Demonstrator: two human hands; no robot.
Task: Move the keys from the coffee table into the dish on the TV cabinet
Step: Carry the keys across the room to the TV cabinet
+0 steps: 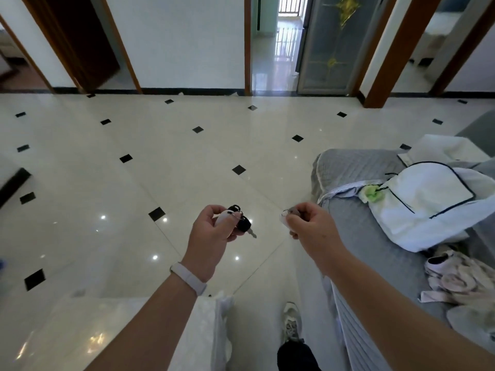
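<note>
Head view: left hand [211,231] grips a key bunch [241,222] with black fob, right hand [308,226] pinches a second ring [288,214]; both carried above floor, dish unseen.

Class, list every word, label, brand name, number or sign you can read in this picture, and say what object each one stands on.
None can be read.
Key bunch in the left hand: no legible marking.
Pale tag in the right hand: blurred.
White bag on the sofa: no print visible.
</note>
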